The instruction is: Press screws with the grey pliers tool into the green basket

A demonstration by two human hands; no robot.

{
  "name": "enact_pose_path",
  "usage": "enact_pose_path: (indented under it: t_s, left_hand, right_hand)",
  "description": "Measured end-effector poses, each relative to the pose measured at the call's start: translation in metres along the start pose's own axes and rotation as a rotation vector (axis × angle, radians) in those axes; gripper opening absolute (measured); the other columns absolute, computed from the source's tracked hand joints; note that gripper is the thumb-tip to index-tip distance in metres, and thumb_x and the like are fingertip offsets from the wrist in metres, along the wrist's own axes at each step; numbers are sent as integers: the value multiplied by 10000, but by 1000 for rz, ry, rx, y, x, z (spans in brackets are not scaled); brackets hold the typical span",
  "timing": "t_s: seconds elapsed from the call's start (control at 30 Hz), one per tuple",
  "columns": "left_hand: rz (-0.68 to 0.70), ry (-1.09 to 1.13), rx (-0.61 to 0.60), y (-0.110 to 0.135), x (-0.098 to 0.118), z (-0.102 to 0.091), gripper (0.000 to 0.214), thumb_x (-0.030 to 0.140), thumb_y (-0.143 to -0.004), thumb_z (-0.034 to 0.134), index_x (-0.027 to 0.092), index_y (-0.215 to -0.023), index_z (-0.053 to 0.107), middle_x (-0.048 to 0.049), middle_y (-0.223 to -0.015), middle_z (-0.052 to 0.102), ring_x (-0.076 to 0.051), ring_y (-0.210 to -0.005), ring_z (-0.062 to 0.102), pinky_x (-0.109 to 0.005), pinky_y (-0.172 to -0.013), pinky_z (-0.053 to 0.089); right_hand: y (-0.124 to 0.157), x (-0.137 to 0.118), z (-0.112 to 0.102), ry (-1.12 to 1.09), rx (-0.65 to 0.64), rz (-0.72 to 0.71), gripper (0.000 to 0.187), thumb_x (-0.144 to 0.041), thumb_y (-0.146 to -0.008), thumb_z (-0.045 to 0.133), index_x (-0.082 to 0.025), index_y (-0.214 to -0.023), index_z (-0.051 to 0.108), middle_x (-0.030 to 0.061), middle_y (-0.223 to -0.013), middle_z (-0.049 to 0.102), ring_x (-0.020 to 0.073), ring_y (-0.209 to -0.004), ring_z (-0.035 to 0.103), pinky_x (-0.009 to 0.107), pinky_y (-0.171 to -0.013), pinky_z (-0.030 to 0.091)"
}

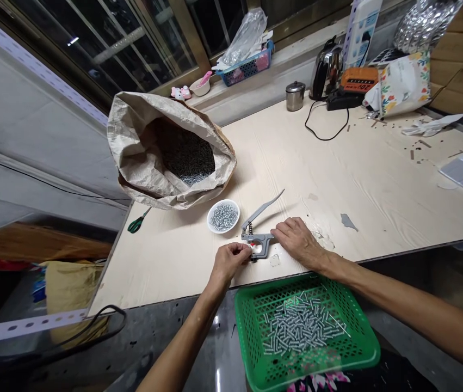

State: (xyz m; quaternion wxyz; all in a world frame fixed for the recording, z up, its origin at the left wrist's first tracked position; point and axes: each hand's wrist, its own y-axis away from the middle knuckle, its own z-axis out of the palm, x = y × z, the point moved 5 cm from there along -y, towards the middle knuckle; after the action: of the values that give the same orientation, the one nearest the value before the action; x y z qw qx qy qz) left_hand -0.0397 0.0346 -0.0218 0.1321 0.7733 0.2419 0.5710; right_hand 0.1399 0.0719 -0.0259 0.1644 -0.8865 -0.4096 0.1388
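Observation:
A small grey hand press (264,247) stands near the front edge of the table, its long lever (264,208) raised and a spring below the pivot. My left hand (230,261) is at the press's jaw, thumb and fingertips pinched together; what they hold is too small to make out. A red spot shows at the jaw. My right hand (298,242) has its fingers curled against the right end of the press body. Behind the press sits a white bowl (210,227) of small shiny metal pieces. A green basket (251,375) below holds many short metal tubes or pins.
A large paper sack (133,158) with metal pieces inside stands at the back left. Green-handled scissors (135,224) lie by it. At the back are a metal canister (295,97), a kettle (326,68), a black cord (325,139) and an orange device (358,79).

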Motion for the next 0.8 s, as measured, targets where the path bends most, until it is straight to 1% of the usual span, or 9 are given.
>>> enact_pose_path:
  t_s: [0.3, 0.47, 0.57, 0.7, 0.8]
  left_hand:
    - [-16, -24, 15, 0, -8, 0, 213, 326, -626, 697, 122, -665, 654, -6, -578, 628, -107, -543, 556, -219, -554, 453]
    - [-41, -113, -26, -5, -6, 0, 186, 290, -637, 698, 117, -623, 632, 10, -516, 586, -92, -480, 516, -209, -499, 429]
    - [-113, -181, -108, -5, -3, 2, 183, 281, -645, 704, 118, -622, 624, 23, -489, 564, -86, -441, 497, -214, -474, 426]
    - [-286, -229, -200, -2, -3, 1, 208, 283, -675, 699, 133, -587, 586, 26, -442, 550, -94, -409, 503, -241, -482, 457]
    - [-375, -244, -257, 2, -5, 1, 225, 286, -685, 701, 139, -577, 570, 29, -420, 547, -86, -376, 486, -232, -464, 434]
  right_hand:
    - [-1, -2, -4, 32, 0, -31, 308, -190, -980, 297, -189, -951, 604, 64, -876, 587, 218, -831, 396, 352, -784, 282]
    - [0, -2, -1, 31, 1, -30, 271, -171, -969, 332, -185, -923, 599, 60, -863, 580, 218, -832, 399, 354, -776, 288]
    - [1, -1, 3, 23, 9, -27, 244, -148, -958, 360, -171, -885, 592, 61, -845, 575, 216, -820, 401, 356, -764, 285]
    - [1, -2, 7, -11, -14, -39, 229, -134, -954, 375, -171, -852, 576, 53, -843, 575, 205, -807, 412, 351, -752, 279]
    - [1, -3, 8, -50, -38, -46, 223, -123, -951, 382, -173, -841, 569, 47, -848, 580, 196, -802, 422, 342, -745, 276]
